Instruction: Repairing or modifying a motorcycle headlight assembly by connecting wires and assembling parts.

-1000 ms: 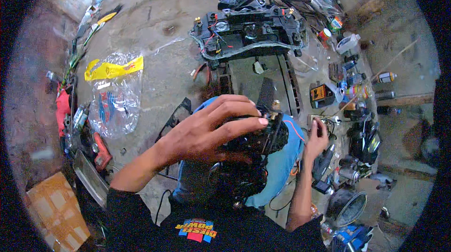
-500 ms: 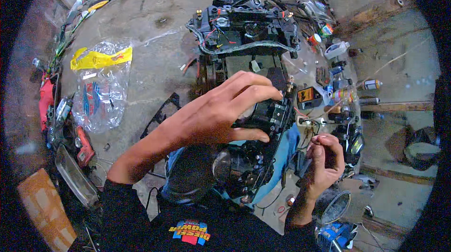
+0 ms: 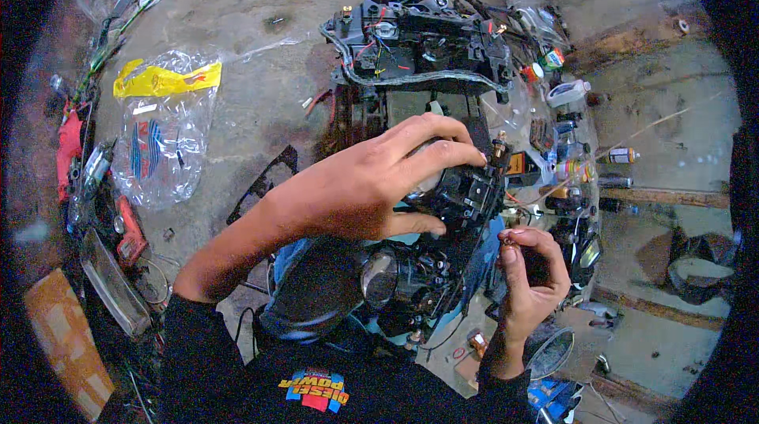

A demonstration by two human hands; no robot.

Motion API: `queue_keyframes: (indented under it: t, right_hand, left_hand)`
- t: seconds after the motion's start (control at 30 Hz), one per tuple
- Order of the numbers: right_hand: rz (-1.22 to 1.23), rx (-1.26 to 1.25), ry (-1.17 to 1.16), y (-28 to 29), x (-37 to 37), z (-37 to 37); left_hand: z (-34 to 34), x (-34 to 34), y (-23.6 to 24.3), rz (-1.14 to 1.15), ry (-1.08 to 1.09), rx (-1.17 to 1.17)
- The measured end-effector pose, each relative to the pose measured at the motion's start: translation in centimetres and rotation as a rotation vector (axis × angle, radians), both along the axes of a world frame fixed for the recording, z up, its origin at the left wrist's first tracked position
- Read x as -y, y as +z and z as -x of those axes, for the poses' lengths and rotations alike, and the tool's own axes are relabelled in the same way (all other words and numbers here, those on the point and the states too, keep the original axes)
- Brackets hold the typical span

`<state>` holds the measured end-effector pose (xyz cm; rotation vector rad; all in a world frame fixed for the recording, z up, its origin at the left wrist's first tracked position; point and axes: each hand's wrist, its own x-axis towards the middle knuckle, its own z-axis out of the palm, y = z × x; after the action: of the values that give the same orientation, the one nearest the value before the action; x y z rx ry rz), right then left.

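Across my lap lies a black headlight unit (image 3: 427,286) with round lenses, set at a slant over blue cloth. From above, my left hand (image 3: 379,175) spans one of its black lamp housings (image 3: 466,195), thumb on the near side and fingertips on the far side. My right hand (image 3: 534,270) is closed in a pinch just right of the unit. Between its thumb and forefinger sits a small dark metal piece (image 3: 506,241), too small to name. My left hand hides part of the housing under it.
Ahead on the floor stands another black headlight assembly (image 3: 427,48) with loose wires. A clear plastic bag (image 3: 162,135) with a yellow strip lies at left, near a red power tool (image 3: 129,234). Bottles, including a white jug (image 3: 569,92), line the right wall.
My right hand has moved left, closer to the headlight unit, with its pinch kept closed. My left hand stays over the lamp housing, and the view has shifted slightly.
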<state>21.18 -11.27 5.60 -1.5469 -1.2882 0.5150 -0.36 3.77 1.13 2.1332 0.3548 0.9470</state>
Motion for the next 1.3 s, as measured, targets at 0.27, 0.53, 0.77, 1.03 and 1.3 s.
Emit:
queue_keyframes:
  t: [0.27,0.53,0.77,1.03,1.3]
  right_hand:
    - [0.004,0.211,0.126,2.1,-0.8,0.9]
    - [0.157,0.234,0.108,3.3,-1.2,2.3]
    - [0.125,0.263,0.125,3.8,-1.3,2.1]
    - [0.014,0.008,0.087,4.4,-2.5,0.7]
    - [-0.151,-0.202,-0.352,-1.4,-0.5,-10.8]
  left_hand:
    - [-0.1,0.4,-0.3,0.018,0.019,0.019]
    - [-0.1,1.6,0.2,0.001,0.076,0.012]
    - [0.0,1.3,0.7,-0.005,0.064,0.071]
    - [1.2,3.2,3.4,-0.139,0.362,0.084]
    - [5.5,0.9,-0.8,0.010,0.630,0.192]
